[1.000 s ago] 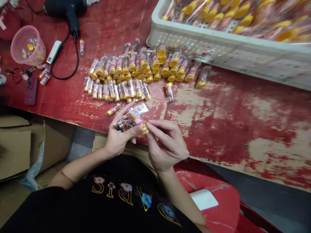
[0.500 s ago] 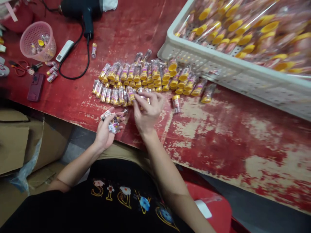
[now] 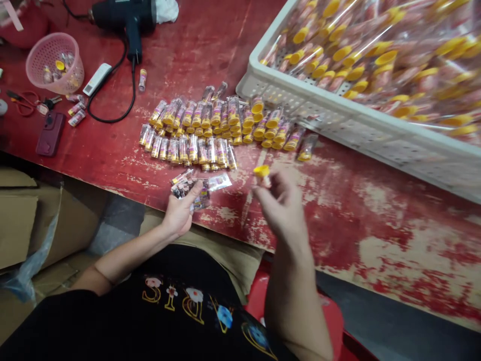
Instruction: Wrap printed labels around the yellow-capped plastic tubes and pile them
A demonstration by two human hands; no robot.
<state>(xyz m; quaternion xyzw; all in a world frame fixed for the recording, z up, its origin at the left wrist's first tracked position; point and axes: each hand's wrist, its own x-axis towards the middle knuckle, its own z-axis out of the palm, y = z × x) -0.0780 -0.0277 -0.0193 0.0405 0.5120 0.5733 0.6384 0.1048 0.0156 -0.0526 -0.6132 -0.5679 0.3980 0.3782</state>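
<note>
My left hand (image 3: pixel 181 209) holds a bunch of printed plastic sleeves (image 3: pixel 201 195) at the table's front edge, with one sleeve sticking out to the right. In my right hand (image 3: pixel 281 200) is a small yellow-capped tube (image 3: pixel 262 175), gripped between thumb and fingers with its cap up. Just beyond both hands lie rows of small clear tubes with yellow caps (image 3: pixel 193 148), several of them stacked. Another group of such tubes (image 3: pixel 276 128) continues to the right, near the crate.
A white crate (image 3: pixel 300 87) full of yellow-capped tubes fills the back right. At the back left are a heat gun (image 3: pixel 131 25) with its cord, a pink basket (image 3: pixel 52 47), a phone (image 3: pixel 51 133), red-handled scissors (image 3: pixel 24 104) and keys. Cardboard boxes (image 3: pixel 18 220) stand below left.
My right hand has moved right, away from the rows, and now grips the tube that stood alone on the table. My left hand has shifted slightly right; a sleeve now sticks out from its bunch.
</note>
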